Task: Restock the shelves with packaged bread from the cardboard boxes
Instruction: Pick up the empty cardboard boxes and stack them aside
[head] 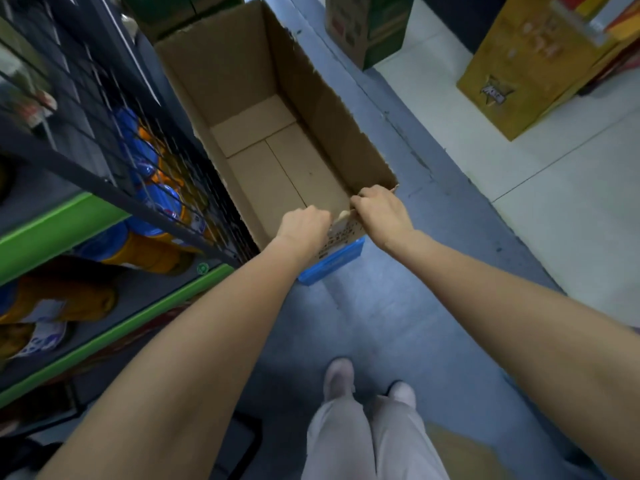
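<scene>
**Empty box, both hands on the near rim**

Gripping the cardboard box (pixel 277 157) at its near end: left hand (pixel 304 225) curled over the rim towards the shelf side, right hand (pixel 379 211) curled over the near right corner. Both clamped on cardboard, nothing else held. Standing on the floor (pixel 398 306) tight against the shelves (pixel 114 209), a blue crate (pixel 332 261) peeking out under the near end. Inside, bare bottom flaps only, no packaged bread left. Bread (pixel 152 199) already up on the shelves, orange-and-blue packs behind the wire grid and on the green-edged tiers below. Two-handed hold on one short edge, probably for dragging or lifting the emptied box clear of the aisle. More boxes (pixel 519 71) waiting well apart across the aisle; contents not visible.
</scene>
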The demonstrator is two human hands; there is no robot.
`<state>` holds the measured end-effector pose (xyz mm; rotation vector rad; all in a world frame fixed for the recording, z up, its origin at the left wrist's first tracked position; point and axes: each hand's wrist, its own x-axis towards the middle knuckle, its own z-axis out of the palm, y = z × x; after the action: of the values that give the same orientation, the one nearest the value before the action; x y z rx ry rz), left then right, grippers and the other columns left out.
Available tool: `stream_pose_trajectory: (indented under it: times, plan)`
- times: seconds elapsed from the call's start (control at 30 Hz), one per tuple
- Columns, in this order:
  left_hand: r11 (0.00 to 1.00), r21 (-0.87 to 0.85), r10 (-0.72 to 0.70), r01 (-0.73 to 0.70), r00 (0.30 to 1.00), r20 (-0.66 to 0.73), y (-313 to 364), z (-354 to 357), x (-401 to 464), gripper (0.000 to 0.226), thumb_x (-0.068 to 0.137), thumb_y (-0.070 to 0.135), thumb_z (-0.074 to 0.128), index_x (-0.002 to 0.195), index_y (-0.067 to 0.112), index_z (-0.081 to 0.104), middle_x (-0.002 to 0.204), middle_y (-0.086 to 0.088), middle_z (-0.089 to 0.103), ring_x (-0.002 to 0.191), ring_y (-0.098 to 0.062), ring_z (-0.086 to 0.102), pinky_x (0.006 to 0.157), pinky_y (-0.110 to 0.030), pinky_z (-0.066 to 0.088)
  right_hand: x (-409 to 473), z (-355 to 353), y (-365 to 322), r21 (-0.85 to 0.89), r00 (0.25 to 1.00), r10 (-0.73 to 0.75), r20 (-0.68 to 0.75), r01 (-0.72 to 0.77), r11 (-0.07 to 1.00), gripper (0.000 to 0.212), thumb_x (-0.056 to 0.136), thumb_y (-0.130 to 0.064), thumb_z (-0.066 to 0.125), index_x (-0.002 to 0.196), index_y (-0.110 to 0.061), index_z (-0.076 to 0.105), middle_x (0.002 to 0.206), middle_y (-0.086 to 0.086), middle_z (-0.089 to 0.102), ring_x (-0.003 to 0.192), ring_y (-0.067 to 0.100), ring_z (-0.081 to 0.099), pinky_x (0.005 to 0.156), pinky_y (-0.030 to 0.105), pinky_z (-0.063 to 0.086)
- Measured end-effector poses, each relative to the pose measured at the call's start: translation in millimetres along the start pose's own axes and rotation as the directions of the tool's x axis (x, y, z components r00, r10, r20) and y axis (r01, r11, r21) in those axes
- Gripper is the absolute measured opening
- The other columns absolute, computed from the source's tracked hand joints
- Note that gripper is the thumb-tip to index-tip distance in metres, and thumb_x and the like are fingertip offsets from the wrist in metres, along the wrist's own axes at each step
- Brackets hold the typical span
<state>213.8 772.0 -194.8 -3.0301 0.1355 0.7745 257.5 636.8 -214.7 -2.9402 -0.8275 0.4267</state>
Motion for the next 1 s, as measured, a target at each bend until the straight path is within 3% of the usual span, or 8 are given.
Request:
stream_pose_trajectory:
  times: [0.07,0.17,0.33,0.47,0.6,0.87,0.93,1.0]
  plan:
    - [0.999,-0.038,-0.025,0.024,0.999,-0.023,8.3,-8.2,-5.7,0.027,0.094,0.024,0.05,0.118,0.012,0.051,0.113,-0.011,0.062,0.101,-0.033,0.062,0.069,-0.034,0.04,-11.6,-5.6,0.7,0.135,0.998,0.052,-0.019,-0.049,0.99,0.032,0.088,-0.003,0.053,0.119,-0.007,0.055,0.126,0.013,0.051,0.118,0.027,0.045,0.089,0.036,0.044]
    - [0.99,-0.137,-0.055,0.035,0.988,-0.146,33.7,-27.3,-16.8,0.04,0.091,0.022,0.053,0.126,0.01,0.04,0.12,-0.011,0.052,0.108,-0.032,0.055,0.071,-0.038,0.043,-42.7,-30.9,10.5,0.314,0.992,0.124,-0.013,-0.114,0.943,0.056,0.091,-0.001,0.049,0.144,-0.012,0.035,0.151,0.007,0.03,0.141,0.023,0.025,0.11,0.034,0.031]
    - [0.982,-0.165,0.058,-0.09,0.98,-0.19,114.0,-66.7,-30.0,0.03,0.09,0.015,0.048,0.119,0.009,0.045,0.118,-0.012,0.053,0.111,-0.032,0.052,0.079,-0.042,0.043,-124.7,-63.7,65.7,0.486,0.932,0.349,0.1,-0.352,0.8,0.05,0.093,-0.01,0.05,0.141,-0.016,0.039,0.144,0.004,0.038,0.134,0.022,0.034,0.102,0.037,0.036]
    - [0.968,-0.121,0.2,-0.221,0.965,-0.168,212.9,-88.1,-38.7,0.033,0.091,0.012,0.043,0.124,0.011,0.046,0.117,-0.013,0.06,0.106,-0.035,0.057,0.085,-0.041,0.041,-223.6,-76.0,134.2,0.568,0.788,0.596,0.155,-0.565,0.598,0.044,0.095,-0.011,0.047,0.139,-0.011,0.042,0.14,0.008,0.043,0.132,0.026,0.037,0.103,0.035,0.034]
    - [0.925,-0.045,0.367,-0.378,0.916,-0.162,342.0,-98.4,-64.2,0.034,0.091,0.01,0.042,0.125,0.011,0.047,0.115,-0.012,0.061,0.104,-0.033,0.058,0.086,-0.037,0.037,-346.0,-77.3,204.7,0.569,0.586,0.8,0.128,-0.704,0.425,0.042,0.094,-0.009,0.046,0.136,-0.012,0.046,0.138,0.008,0.045,0.129,0.026,0.04,0.101,0.036,0.036]
    - [0.713,0.042,0.694,-0.7,0.697,-0.178,604.8,-74.1,-176.0,0.034,0.091,0.011,0.041,0.124,0.013,0.046,0.123,-0.009,0.055,0.116,-0.03,0.05,0.09,-0.04,0.037,-592.3,-66.7,287.7,0.493,0.283,0.948,-0.147,-0.81,0.318,0.048,0.084,-0.004,0.05,0.131,-0.009,0.052,0.14,0.01,0.044,0.13,0.028,0.038,0.103,0.036,0.034]
    - [0.641,0.085,0.766,-0.763,0.628,-0.138,652.5,-65.5,-202.3,0.038,0.091,0.009,0.041,0.129,0.012,0.043,0.127,-0.01,0.051,0.119,-0.03,0.046,0.092,-0.04,0.036,-641.4,-64.1,298.0,0.489,0.257,0.961,-0.104,-0.828,0.274,0.05,0.082,-0.007,0.053,0.131,-0.011,0.05,0.135,0.01,0.047,0.127,0.029,0.04,0.101,0.037,0.036]
    - [0.532,0.165,0.846,-0.831,0.527,-0.074,688.3,-53.3,-221.7,0.044,0.089,0.008,0.046,0.132,0.012,0.041,0.132,-0.009,0.046,0.123,-0.029,0.042,0.094,-0.038,0.036,-683.6,-59.8,305.8,0.462,0.274,0.96,0.052,-0.859,0.22,0.053,0.083,-0.014,0.054,0.135,-0.01,0.044,0.135,0.012,0.047,0.126,0.03,0.039,0.103,0.037,0.033]
